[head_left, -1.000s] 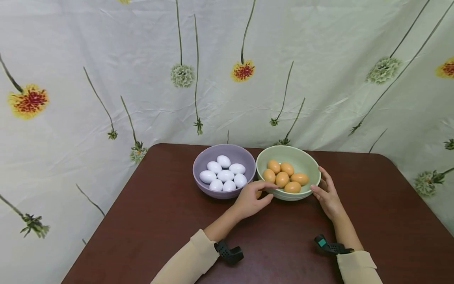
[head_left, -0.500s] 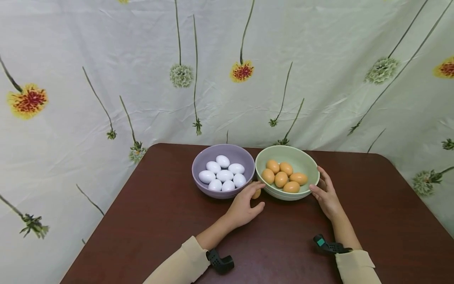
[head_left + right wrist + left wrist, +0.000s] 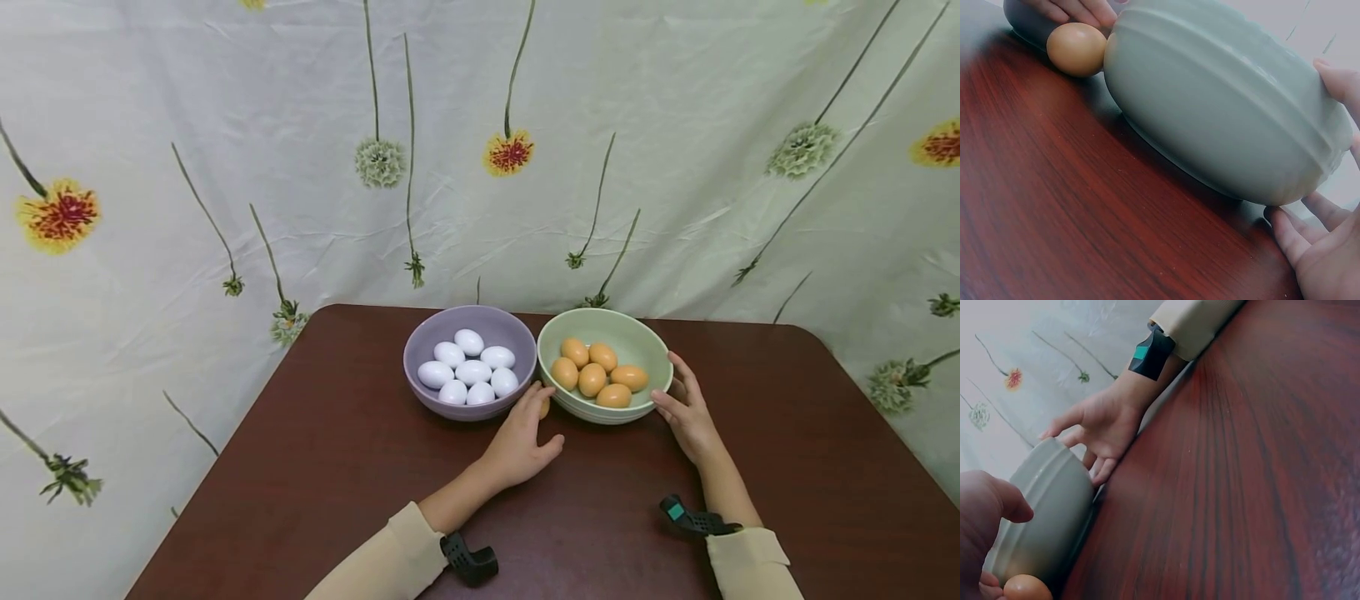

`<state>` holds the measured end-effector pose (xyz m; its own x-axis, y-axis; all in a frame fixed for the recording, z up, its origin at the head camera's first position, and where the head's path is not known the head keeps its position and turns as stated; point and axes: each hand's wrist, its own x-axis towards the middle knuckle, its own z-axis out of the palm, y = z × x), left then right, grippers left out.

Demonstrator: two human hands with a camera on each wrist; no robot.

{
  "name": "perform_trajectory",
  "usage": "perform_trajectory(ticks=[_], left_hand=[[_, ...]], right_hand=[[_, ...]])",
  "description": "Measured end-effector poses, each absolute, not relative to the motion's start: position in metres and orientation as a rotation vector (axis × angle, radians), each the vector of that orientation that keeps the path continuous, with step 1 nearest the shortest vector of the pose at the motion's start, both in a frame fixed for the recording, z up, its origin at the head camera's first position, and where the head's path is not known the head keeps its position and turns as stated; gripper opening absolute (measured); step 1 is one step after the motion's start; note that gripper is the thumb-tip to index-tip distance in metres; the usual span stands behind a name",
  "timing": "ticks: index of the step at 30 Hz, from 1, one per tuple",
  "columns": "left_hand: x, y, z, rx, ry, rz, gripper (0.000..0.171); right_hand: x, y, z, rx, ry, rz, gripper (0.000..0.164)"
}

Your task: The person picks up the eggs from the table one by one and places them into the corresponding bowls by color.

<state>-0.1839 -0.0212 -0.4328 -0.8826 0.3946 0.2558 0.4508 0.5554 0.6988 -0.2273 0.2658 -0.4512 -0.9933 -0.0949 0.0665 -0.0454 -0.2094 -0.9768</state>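
Observation:
A brown egg [image 3: 1077,50] sits low in the gap between the purple bowl [image 3: 417,383] and the green bowl [image 3: 651,342], against the green bowl's outer wall. My left hand [image 3: 517,446] is beside it, fingers extended along the egg's far side and the thumb held apart from it. White eggs [image 3: 473,372] lie in the purple bowl, several brown eggs [image 3: 592,380] in the green one. At the green bowl's right side, my right hand [image 3: 692,421] holds it, thumb at the rim and fingers around the side and lower wall.
The dark red-brown wooden table [image 3: 600,517] extends in front of both bowls. A pale flower-printed cloth [image 3: 450,225] hangs behind the table's back edge, close to the bowls. Black wrist cameras [image 3: 468,560] are strapped over the sleeves.
My left hand has drawn left from the green bowl's front rim down to the egg in the gap, its thumb spreading away. My right hand keeps its place on the bowl.

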Motion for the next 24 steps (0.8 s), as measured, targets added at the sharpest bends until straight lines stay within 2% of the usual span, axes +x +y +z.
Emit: perform_trajectory(ticks=[8, 18, 24], left_hand=[[-0.181, -0.021, -0.432, -0.709, -2.731, -1.169, 0.058], [-0.184, -0.023, -0.443, -0.75, -2.726, -1.096, 0.04], [-0.186, -0.025, -0.444, -0.795, -2.732, -1.156, 0.04]], right_hand=[[-0.227, 0.265, -0.451, -0.202, 1.949, -2.42, 0.075], [-0.225, 0.265, -0.45, -0.199, 1.952, -2.412, 0.076], [-0.226, 0.265, -0.449, -0.199, 1.943, -2.421, 0.075]])
